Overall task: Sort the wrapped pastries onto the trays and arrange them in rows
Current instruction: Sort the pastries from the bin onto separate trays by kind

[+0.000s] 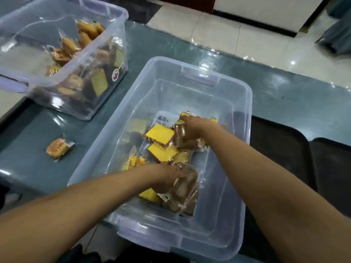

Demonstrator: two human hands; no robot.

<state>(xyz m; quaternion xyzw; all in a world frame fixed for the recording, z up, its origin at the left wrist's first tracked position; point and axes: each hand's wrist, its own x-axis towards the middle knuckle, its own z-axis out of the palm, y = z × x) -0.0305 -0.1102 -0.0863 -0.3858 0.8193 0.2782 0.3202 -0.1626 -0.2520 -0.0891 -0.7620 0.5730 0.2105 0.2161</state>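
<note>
A clear plastic bin point(245, 103) stands in front of me with several wrapped pastries in it, among them yellow-topped cake slices point(160, 134) and brown ones. Both hands reach into the bin. My left hand point(165, 179) grips a wrapped brown pastry point(187, 190) near the bin's front. My right hand point(190, 128) is closed on another wrapped brown pastry point(180, 137) further back. Two dark trays point(279, 147) lie to the right of the bin.
A second clear bin point(114, 18) with several wrapped pastries stands at the back left. One wrapped orange pastry point(58, 149) lies alone on the green-grey counter point(284, 99). White floor tiles show beyond the counter's far edge.
</note>
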